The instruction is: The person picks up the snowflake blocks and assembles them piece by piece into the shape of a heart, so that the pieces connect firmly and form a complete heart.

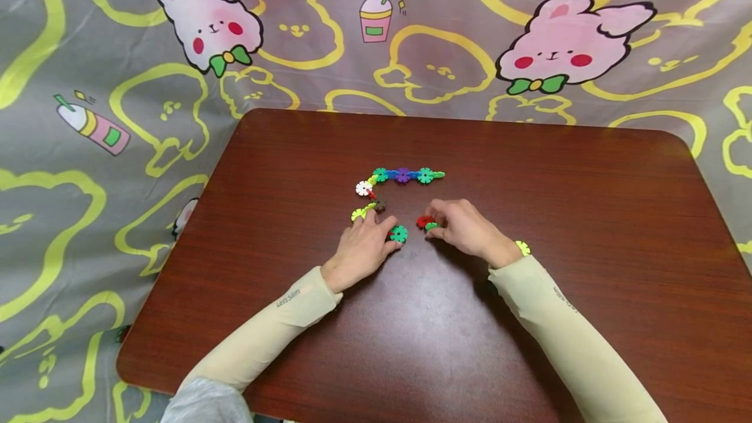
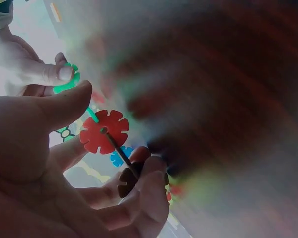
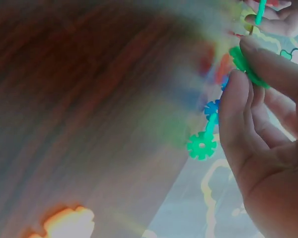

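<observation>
A chain of notched plastic snowflake discs (image 1: 403,175) curves across the table, with teal, blue, purple, white and yellow pieces. My left hand (image 1: 361,247) is at its near end; in the left wrist view its fingers curl round a dark brown disc (image 2: 129,181). Joined to that brown disc is a red disc (image 2: 105,132), and a teal disc (image 1: 399,234) shows beside the thumb. To the right, my right hand (image 1: 467,230) pinches a green disc (image 3: 246,67) between thumb and fingers. A red disc (image 1: 425,221) shows at those fingertips. A gap separates the hands.
A yellow disc (image 1: 523,248) lies by the right wrist, partly hidden by it. The brown wooden table (image 1: 617,214) has rounded corners. Behind it and at its left hangs a patterned cloth (image 1: 329,31).
</observation>
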`<state>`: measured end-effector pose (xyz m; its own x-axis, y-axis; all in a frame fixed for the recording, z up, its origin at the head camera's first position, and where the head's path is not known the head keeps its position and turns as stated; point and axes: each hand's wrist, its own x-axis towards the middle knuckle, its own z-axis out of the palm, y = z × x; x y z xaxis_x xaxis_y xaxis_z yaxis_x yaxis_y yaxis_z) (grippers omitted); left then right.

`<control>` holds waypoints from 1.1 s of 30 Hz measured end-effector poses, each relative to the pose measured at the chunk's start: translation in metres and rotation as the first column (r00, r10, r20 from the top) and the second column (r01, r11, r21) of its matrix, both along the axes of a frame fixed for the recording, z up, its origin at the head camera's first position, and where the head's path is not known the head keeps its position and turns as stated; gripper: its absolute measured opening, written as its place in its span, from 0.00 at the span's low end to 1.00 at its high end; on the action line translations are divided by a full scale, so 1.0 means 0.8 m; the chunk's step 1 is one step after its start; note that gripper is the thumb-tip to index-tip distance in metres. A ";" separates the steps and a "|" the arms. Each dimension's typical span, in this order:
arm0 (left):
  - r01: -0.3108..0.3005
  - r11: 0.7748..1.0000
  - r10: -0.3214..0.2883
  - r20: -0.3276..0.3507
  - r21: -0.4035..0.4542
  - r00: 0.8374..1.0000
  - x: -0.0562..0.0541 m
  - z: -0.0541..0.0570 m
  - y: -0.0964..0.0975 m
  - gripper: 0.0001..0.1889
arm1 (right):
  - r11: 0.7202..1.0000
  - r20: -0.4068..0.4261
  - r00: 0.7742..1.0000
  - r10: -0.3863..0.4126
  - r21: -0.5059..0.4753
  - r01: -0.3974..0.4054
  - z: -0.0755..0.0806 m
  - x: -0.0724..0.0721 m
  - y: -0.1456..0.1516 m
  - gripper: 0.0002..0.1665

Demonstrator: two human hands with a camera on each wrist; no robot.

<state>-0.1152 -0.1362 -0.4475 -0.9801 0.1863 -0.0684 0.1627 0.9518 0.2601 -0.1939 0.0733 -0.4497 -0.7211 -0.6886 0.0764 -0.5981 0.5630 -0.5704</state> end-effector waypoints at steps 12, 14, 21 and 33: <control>0.008 0.999 -0.007 -0.008 0.032 1.000 0.003 0.001 -0.003 0.17 | 0.988 -0.082 0.991 0.110 -0.099 -0.118 -0.010 0.007 -0.017 0.06; 0.010 0.999 -0.009 -0.007 0.032 1.000 0.003 0.002 -0.002 0.17 | 0.991 -0.109 0.989 0.097 -0.076 -0.106 -0.010 0.009 -0.020 0.06; 0.016 0.998 -0.016 -0.003 0.061 1.000 0.004 0.002 -0.002 0.17 | 0.994 -0.094 0.993 0.074 -0.078 -0.081 -0.010 0.013 -0.026 0.04; 0.029 0.998 -0.026 -0.049 0.064 0.998 0.003 0.000 -0.006 0.16 | 0.995 -0.027 0.997 0.067 -0.078 -0.068 -0.010 0.011 -0.023 0.03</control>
<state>-0.1128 -0.1408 -0.4479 -0.9764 0.2157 -0.0086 0.2023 0.9283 0.3120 -0.1851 0.0552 -0.4577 -0.6704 -0.7267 0.1497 -0.6476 0.4747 -0.5961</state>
